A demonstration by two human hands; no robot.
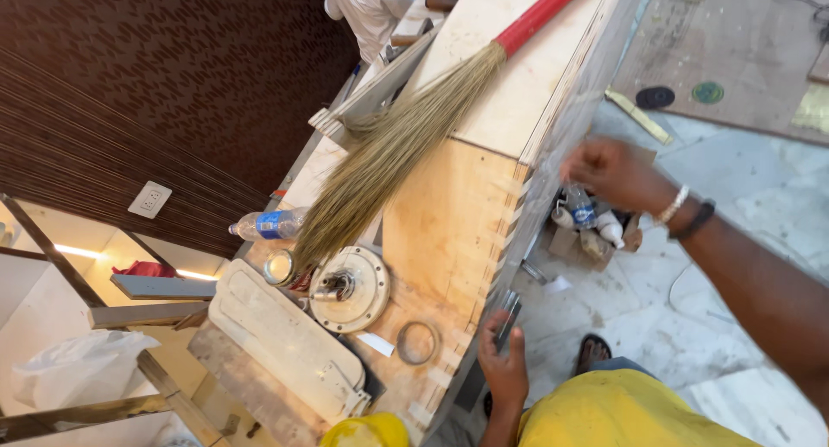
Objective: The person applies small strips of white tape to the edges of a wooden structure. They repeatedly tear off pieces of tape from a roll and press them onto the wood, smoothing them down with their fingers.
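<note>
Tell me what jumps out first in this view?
A broom with a red handle lies slantwise across the plywood bench. Below it sit a round metal disc and a plastic bottle. The left hand grips a dark tool at the bench edge; the right hand touches that edge higher up.

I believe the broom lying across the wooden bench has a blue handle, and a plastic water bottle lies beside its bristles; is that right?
Not quite: the head view shows the broom has a red handle, not blue. The rest holds: it lies across the wooden bench, and a plastic water bottle lies beside its bristles.
</note>
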